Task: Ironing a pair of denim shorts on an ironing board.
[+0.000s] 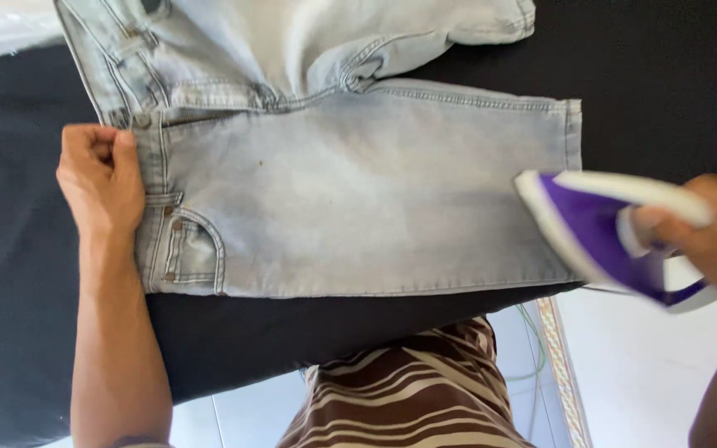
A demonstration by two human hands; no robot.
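Denim shorts (pixel 350 182) lie flat on the black board (pixel 10 249), long axis running 9 to 3 o'clock, waistband at 9, hem at 3. Your left hand (pixel 99 178) is curled shut, pinching the waistband edge. Your right hand (pixel 711 236) grips the purple-and-white iron (pixel 595 232), tilted just off the hem at 3 o'clock; it is the hand nearer the leg.

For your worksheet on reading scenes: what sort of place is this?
Probably a home ironing spot: light denim shorts lie on a black padded surface, a purple and white iron is in hand, over a tiled floor.
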